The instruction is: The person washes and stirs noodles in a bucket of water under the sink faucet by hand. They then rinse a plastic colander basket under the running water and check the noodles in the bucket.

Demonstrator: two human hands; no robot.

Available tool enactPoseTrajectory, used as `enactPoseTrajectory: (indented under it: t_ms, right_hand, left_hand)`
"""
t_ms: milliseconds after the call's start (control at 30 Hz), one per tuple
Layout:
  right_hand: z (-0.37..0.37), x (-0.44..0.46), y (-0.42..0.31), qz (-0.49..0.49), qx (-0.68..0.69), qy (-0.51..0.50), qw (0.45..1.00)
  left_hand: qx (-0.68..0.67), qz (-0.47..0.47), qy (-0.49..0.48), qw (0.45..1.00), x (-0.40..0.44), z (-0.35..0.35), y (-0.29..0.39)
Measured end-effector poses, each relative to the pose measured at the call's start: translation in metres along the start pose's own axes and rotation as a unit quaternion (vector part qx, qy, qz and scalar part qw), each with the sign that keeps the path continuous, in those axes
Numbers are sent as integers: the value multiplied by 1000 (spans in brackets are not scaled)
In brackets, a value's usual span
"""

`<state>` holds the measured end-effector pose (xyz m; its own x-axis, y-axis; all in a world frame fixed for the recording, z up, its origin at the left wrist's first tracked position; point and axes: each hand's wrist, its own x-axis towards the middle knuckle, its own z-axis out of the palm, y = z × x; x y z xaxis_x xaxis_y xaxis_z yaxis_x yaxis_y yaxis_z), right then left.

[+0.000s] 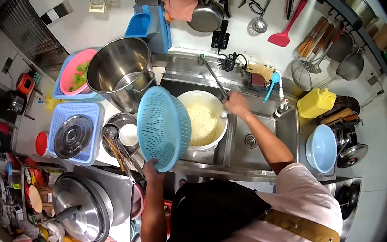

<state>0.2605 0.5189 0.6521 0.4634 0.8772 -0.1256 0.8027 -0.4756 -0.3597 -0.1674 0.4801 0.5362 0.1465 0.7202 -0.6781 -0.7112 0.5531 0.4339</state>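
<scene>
My left hand (pixel 153 169) grips the lower rim of a blue plastic colander (pixel 161 130), which is tilted on its side with nothing seen in it. Beside the colander, a white bucket (pixel 181 102) stands in the left sink basin. Pale yellow, grainy or shredded-looking contents (pixel 202 124) fill part of it; their kind is unclear. At the bucket's right edge, my right hand (pixel 235 104) is closed on the faucet spout (pixel 213 77), near its white tip. Whether water runs from the tip cannot be made out.
The right sink basin (pixel 260 154) has a drain. Left stand a tall steel pot (pixel 117 48), a blue basket (pixel 96 114) with a lid, and a bowl (pixel 127 114) of utensils. Right are a yellow jug (pixel 316 102) and a light-blue basin (pixel 321 149). Utensils hang above.
</scene>
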Motion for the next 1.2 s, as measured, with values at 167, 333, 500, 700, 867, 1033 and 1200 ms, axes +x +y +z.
enactPoseTrajectory:
  t_ms: [167,333,500,700,867,1033,1200]
  right_hand:
    - [42,-9,-68,-42,89,-37,995]
    - [71,3,-92,-58,214,-72,972]
    - [61,-7,-70,-24,263,-80,961]
    - [59,-39,-35,-32,376,-45,925]
    - [-8,-106,-50,17,578,-163,800]
    - [-52,-137,-28,-29,519,-104,848]
    - [-68,-157,46,113,494,17,862]
  left_hand:
    - [7,-5,-8,1000,-10,9,4]
    - [4,-13,-23,1000,-19,23,8]
    - [2,-28,15,999,-16,20,10]
    - [77,87,26,993,1,-12,3]
    - [102,182,-1,978,-44,37,-5]
    - [201,328,-64,921,-80,97,-28]
    - [334,228,-248,880,-108,141,-44]
